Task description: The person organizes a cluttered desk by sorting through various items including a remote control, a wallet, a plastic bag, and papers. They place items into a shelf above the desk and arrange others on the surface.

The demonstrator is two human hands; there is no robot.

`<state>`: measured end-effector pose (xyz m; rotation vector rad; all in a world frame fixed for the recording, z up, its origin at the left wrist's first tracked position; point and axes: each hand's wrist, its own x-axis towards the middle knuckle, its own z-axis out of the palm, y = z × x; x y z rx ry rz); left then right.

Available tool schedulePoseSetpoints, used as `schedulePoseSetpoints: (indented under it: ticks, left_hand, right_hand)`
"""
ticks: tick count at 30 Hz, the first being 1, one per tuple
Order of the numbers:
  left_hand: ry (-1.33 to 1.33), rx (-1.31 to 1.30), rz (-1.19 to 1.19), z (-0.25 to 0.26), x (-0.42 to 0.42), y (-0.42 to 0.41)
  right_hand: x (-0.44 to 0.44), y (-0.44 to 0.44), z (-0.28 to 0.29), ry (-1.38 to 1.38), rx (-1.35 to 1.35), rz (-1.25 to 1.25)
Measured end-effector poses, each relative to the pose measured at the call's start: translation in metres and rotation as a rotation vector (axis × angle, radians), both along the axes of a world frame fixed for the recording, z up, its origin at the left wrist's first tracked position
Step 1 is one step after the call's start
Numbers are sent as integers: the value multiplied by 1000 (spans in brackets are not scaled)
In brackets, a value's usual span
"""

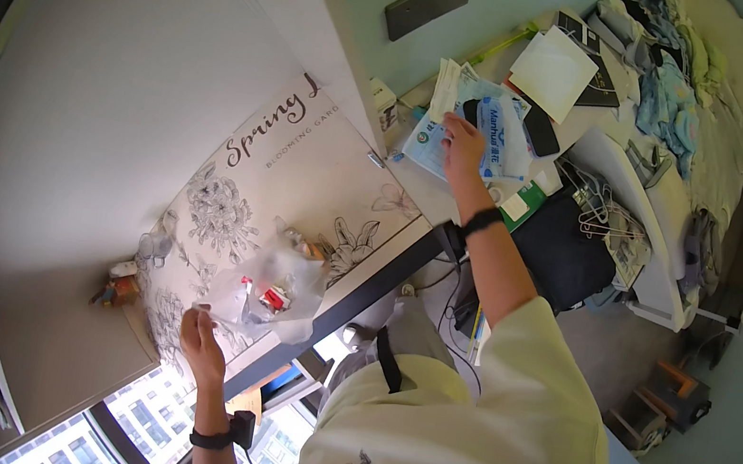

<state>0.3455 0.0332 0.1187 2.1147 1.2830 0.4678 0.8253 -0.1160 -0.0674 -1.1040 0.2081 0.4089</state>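
Note:
My left hand (202, 343) pinches the edge of a clear plastic bag (300, 272) lying on a desk mat (294, 170) printed with flowers and lettering. Small wrappers, among them a red and white one (274, 298), show inside the bag. Farther right, my right hand (462, 146) is closed on the lower end of a folded white paper strip (445, 92). Beneath that hand lies a blue plastic packet (436, 146), beside a blue pack of wipes (491, 131). A black phone (540, 132) sits just beyond the pack.
White paper (554, 72) and a black folder (598, 86) cover the side table. A white chair (631, 228) carries wire hangers (601, 212) and a black bag (560, 249). Clothes (671, 104) are heaped on the bed. A small figurine (119, 284) stands in the cabinet corner.

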Motion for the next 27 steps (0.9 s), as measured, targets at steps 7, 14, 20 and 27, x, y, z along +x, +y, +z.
schedulePoseSetpoints:
  ticks: [7, 14, 20, 27]
  left_hand:
    - [-233, 284, -216, 51, 23, -15]
    - [-676, -408, -578, 75, 23, -54]
    - [-681, -332, -578, 90, -31, -64]
    - [-419, 98, -521, 100, -62, -79]
  right_hand:
    - [-150, -58, 136, -151, 263, 492]
    - [-298, -38, 215, -344, 314, 936]
    - [-354, -25, 236, -337, 323, 1085]
    - [-386, -27, 235, -295, 365, 1235]
